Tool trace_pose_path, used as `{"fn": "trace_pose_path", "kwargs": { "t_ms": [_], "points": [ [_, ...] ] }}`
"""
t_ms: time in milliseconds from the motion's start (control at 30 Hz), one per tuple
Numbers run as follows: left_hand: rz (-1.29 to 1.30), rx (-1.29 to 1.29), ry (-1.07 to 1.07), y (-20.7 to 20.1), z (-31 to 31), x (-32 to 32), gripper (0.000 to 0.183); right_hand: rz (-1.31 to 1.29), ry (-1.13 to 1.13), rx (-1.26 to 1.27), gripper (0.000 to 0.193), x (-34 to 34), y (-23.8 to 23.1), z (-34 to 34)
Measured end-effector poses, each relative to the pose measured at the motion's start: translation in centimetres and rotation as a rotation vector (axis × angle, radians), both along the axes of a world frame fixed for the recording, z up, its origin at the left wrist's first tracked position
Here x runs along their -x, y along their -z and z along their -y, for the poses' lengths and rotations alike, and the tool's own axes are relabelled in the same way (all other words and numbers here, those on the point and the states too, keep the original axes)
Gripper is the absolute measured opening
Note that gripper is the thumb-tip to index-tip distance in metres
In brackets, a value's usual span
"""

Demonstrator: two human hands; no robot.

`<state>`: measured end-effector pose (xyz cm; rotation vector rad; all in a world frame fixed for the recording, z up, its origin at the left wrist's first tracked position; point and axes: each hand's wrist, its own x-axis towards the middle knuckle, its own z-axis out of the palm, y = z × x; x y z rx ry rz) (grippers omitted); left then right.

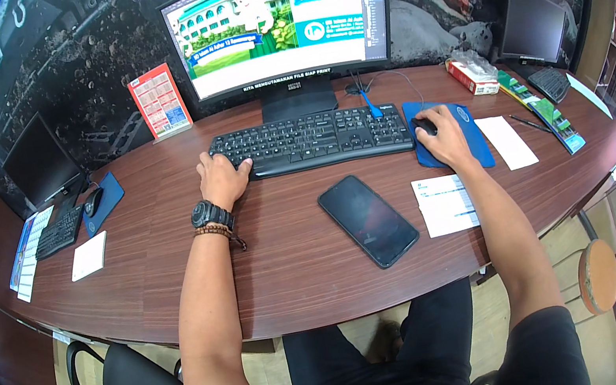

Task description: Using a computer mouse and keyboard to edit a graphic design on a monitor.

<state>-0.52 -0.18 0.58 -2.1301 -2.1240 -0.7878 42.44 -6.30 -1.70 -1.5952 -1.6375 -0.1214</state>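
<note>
My left hand (222, 180) rests at the left end of a black keyboard (308, 141), thumb and fingers apart over the keys and holding nothing. A black watch (212, 214) and a beaded bracelet circle that wrist. To the right of the keyboard, my right hand (445, 138) is closed over a black computer mouse (423, 127), mostly hidden under the palm and fingers. The mouse lies on a blue mouse pad (479, 141). Behind the keyboard stands a wide monitor (276, 34) showing a green and blue graphic layout in editing software.
A dark smartphone (370, 221) lies between my forearms, with a printed slip (445, 205) beside it. White paper (506, 142), a pen (530, 122) and a red-white box (472, 77) are at right. A desk calendar (159, 103) stands left of the monitor. Smaller monitors (41, 162) flank both sides.
</note>
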Motion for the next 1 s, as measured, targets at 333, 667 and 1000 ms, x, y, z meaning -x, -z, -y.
{"fn": "trace_pose_path", "kwargs": {
  "t_ms": [333,667,1000],
  "points": [
    [0.037,-0.127,0.018,1.7,-0.6,0.5,0.057,-0.018,0.015,0.009,0.033,0.2,0.0,0.2],
    [0.056,-0.043,0.027,1.7,-0.9,0.4,0.063,-0.038,-0.041,-0.021,0.032,-0.1,0.0,0.1],
    [0.023,-0.077,0.032,2.1,-0.8,0.5,0.059,-0.032,-0.064,-0.01,0.032,-0.2,0.2,-0.1]
  ]
}}
